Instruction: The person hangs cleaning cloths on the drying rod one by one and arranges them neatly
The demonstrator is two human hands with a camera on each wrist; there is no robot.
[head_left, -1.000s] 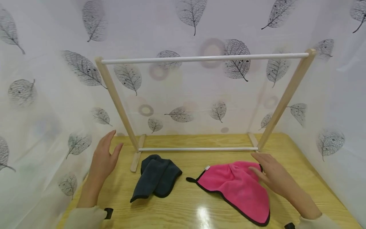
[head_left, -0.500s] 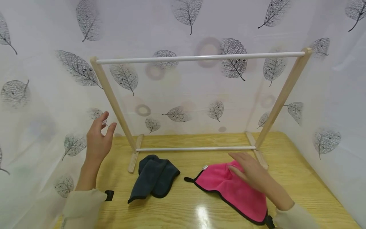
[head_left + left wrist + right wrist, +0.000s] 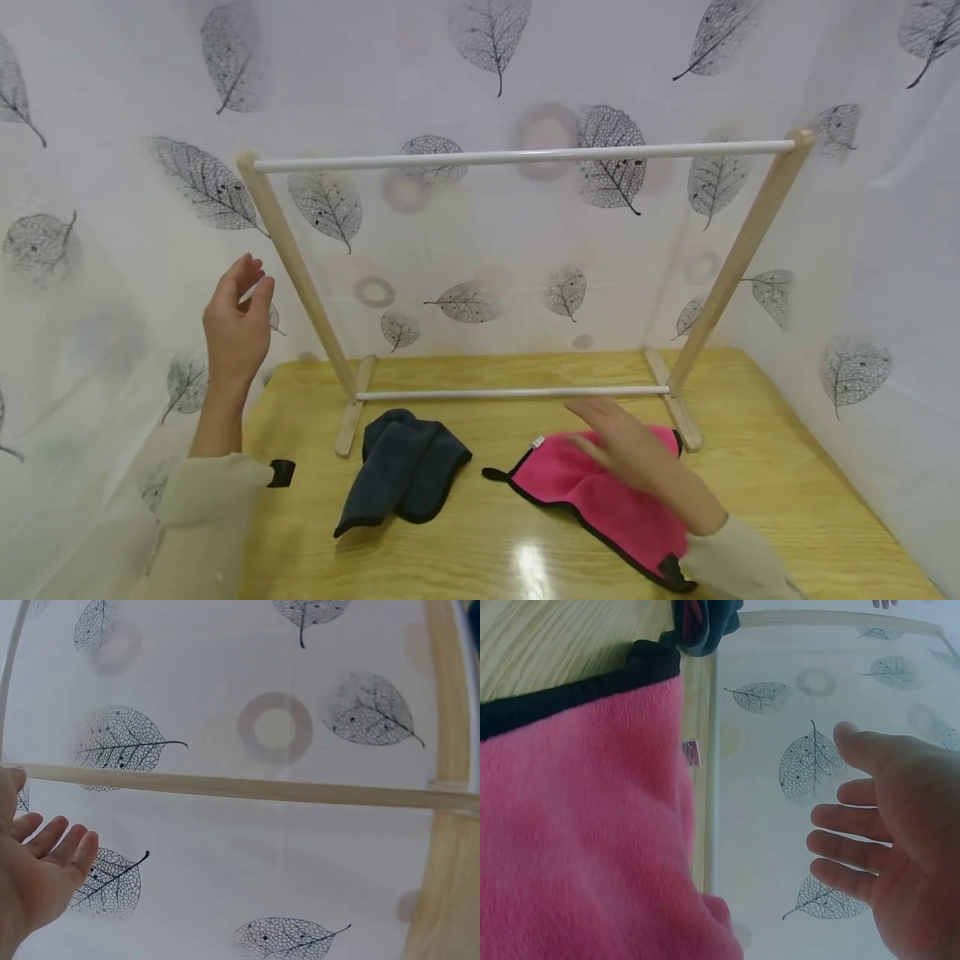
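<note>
A pink towel [image 3: 555, 462] with a black border, a black loop and a white tag lies crumpled on the table at the right; the right wrist view shows the pink towel [image 3: 585, 825] close up. Over it hovers my right hand [image 3: 626, 446], fingers extended and holding nothing; its palm shows in the right wrist view. To its left lies a dark grey-blue towel [image 3: 408, 467], folded over on itself. My left hand [image 3: 236, 321] is raised beside the rack's left post, fingers loosely bent and nothing in them.
A wooden rack with a white top bar [image 3: 525, 156] and a white lower bar [image 3: 517, 392] stands at the back of the wooden table [image 3: 450, 558]. Its right post [image 3: 738, 258] leans outward in view. A leaf-patterned curtain [image 3: 480, 242] surrounds the back and sides.
My left hand has risen and moved left, up along the rack's left post. My right hand has shifted left over the pink towel. Both towels lie where they were.
</note>
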